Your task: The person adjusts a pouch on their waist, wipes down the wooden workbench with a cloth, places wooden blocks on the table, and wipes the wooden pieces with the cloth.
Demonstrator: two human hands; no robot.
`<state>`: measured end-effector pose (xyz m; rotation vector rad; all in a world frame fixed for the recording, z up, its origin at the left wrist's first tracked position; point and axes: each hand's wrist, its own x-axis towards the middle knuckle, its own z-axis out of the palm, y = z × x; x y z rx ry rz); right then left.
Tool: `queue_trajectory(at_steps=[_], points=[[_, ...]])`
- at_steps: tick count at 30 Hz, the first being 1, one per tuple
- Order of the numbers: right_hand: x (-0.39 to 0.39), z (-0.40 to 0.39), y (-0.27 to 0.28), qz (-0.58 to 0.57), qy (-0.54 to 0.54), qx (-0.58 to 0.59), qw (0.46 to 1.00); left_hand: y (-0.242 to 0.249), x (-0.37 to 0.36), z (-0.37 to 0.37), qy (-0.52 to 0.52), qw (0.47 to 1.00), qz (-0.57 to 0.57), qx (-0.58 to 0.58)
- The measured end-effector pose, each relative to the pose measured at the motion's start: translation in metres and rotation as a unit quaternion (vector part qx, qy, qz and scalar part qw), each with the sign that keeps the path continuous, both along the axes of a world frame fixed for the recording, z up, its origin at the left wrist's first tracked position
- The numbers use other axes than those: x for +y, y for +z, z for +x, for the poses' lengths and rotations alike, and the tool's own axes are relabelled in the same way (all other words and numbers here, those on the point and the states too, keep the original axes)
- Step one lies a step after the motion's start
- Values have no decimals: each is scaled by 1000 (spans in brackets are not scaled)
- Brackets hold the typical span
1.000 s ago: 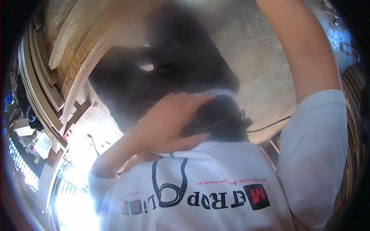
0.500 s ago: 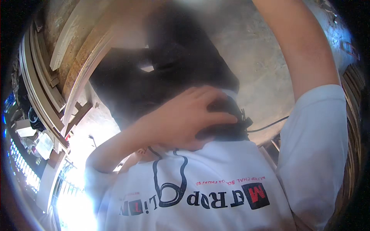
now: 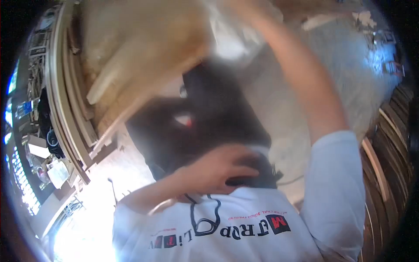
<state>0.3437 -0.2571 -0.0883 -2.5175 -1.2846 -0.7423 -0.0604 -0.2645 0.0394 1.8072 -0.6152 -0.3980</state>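
Across the waist of the white printed shirt (image 3: 257, 244), my left hand (image 3: 222, 166) lies on a black pouch-like thing (image 3: 262, 172), its thumb and fingers apart. What that black thing is cannot be made out. My right arm reaches up and forward; my right hand (image 3: 246, 8) is smeared by motion at the top edge, and its fingers and anything in them cannot be made out. A blurred whitish thing (image 3: 231, 39) is below it. My legs, in dark clothing (image 3: 218, 105), are beneath.
A broad brown wooden surface (image 3: 144, 48) spans the upper left, beside stacked long boards (image 3: 65, 87). More wood strips (image 3: 384, 170) stand at the right. A thin cable (image 3: 290, 180) runs near my waist over the pale floor (image 3: 288, 109).
The view has shifted, so my body and left hand appear lower. My right arm now angles further left at the top, and more of the wooden surface shows. My left hand stays on the black thing.
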Motion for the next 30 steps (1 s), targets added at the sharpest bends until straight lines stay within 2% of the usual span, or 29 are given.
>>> queue_trajectory(at_steps=[1, 2, 3, 4, 6, 8, 9, 12, 15, 18, 19, 21, 23, 24, 25, 27, 29, 30], points=[[-2, 7, 2, -30, 21, -71, 997, 7, 9, 5, 27, 998, -50, 0], [0, 1, 27, 31, 29, -68, 997, 16, 27, 18, 56, 994, -97, -18], [-9, -14, 45, 108, 30, -41, 993, 35, 58, 31, 95, 994, -40, -34], [-13, -21, 59, 143, 35, -26, 989, 38, 94, 45, 165, 972, 45, -162], [-14, -36, 68, 158, 26, 13, 987, 25, 155, 54, 424, 885, 97, -168], [-12, -47, 74, 141, 6, 57, 988, 21, 206, 92, 463, 775, 333, -273], [-6, -59, 77, 140, -10, 82, 987, 0, 225, 104, 447, 713, 413, -348], [9, -83, 88, 148, -42, 120, 981, -20, 216, 118, 516, 716, 431, -188], [4, -77, 98, 72, -43, 194, 977, -29, 223, 117, 492, 702, 464, -222], [-34, -32, 96, 15, -125, 275, 953, -23, 219, 118, 504, 712, 467, -147], [-59, -3, 83, 18, -141, 248, 958, -45, 233, 117, 513, 687, 476, -198], [-97, 69, 54, 53, -105, 106, 987, -44, 230, 115, 505, 692, 489, -163], [-117, 113, 33, 65, -73, -36, 995, -47, 233, 111, 505, 692, 486, -174], [-116, 112, 34, 31, -89, -78, 993, -50, 237, 113, 504, 692, 473, -206], [-114, 111, 36, -2, -104, -121, 987, -46, 234, 114, 504, 698, 475, -183], [-120, 120, 15, -80, -143, -184, 969, -45, 231, 113, 516, 697, 454, -205], [-114, 126, 12, 23, -166, -185, 968, -47, 229, 111, 530, 693, 434, -226], [-109, 120, 19, 140, -159, -157, 965, -49, 227, 109, 538, 690, 423, -234]])
